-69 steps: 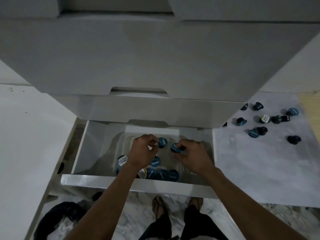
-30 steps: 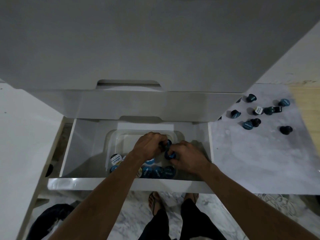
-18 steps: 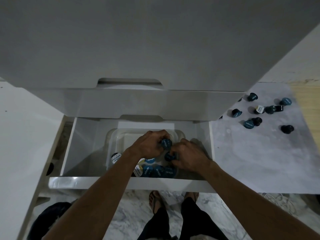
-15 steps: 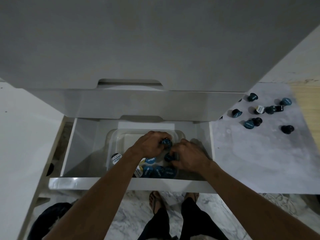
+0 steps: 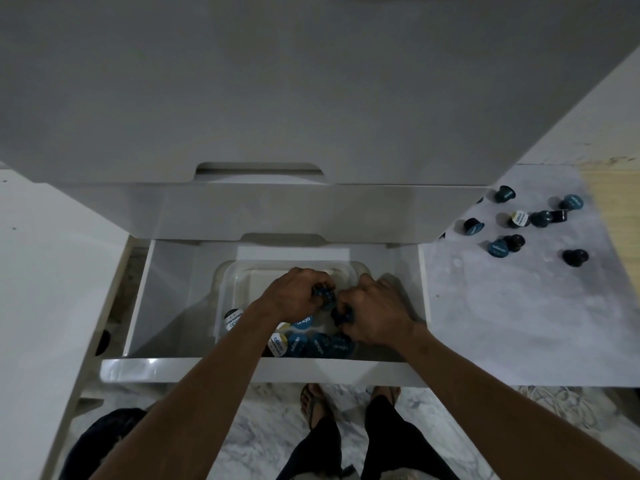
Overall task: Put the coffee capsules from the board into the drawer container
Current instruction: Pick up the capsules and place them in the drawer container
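While both arms reach into the container [image 5: 228,282], each hand [image 5: 294,294] grips capsules [image 5: 323,294].

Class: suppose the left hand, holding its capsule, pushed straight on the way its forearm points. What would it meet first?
Probably the right hand: the left hand points up and to the right, with its capsule almost touching the right fingers. Past them lies the container wall; depth is unclear.

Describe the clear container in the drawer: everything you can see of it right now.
The container is a clear, rounded-corner plastic tub sitting upright on the floor of the open white drawer, right of centre. Its far half shows bare pale bottom; blue-lidded capsules lie along its near side, with a white-labelled one at the left. Both hands reach inside: the left hand and right hand each grip a dark capsule. No lid is visible.
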`<action>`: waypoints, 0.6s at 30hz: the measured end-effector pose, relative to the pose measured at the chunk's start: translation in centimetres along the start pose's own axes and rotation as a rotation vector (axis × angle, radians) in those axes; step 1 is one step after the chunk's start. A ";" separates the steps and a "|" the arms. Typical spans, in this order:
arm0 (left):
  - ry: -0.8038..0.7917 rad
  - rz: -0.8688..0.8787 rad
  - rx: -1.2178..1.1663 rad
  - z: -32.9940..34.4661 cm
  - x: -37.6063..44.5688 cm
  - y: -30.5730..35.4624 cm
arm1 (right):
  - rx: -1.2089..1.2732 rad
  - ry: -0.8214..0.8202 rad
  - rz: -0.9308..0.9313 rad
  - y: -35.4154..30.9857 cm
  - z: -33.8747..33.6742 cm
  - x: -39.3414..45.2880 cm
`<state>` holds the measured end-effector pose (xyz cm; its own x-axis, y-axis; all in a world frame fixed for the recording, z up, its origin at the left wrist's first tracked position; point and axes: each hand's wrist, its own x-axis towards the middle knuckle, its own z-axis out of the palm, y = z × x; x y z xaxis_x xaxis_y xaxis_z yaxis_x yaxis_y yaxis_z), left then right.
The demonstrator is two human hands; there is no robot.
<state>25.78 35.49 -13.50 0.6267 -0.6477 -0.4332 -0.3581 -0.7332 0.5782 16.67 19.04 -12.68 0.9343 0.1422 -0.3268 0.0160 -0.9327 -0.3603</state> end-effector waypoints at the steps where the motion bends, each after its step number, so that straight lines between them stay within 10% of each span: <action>1: -0.003 -0.004 -0.001 0.0 -0.1 0.0 | -0.013 0.005 -0.010 -0.1 -0.1 0.0; 18: -0.081 -0.021 0.125 0.4 -1.9 0.1 | 0.133 -0.039 0.007 0.3 -0.4 -0.5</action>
<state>24.27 36.53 -12.86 0.5791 -0.6427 -0.5015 -0.4318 -0.7636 0.4801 16.37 18.54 -12.30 0.9196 0.1516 -0.3625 -0.0399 -0.8818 -0.4699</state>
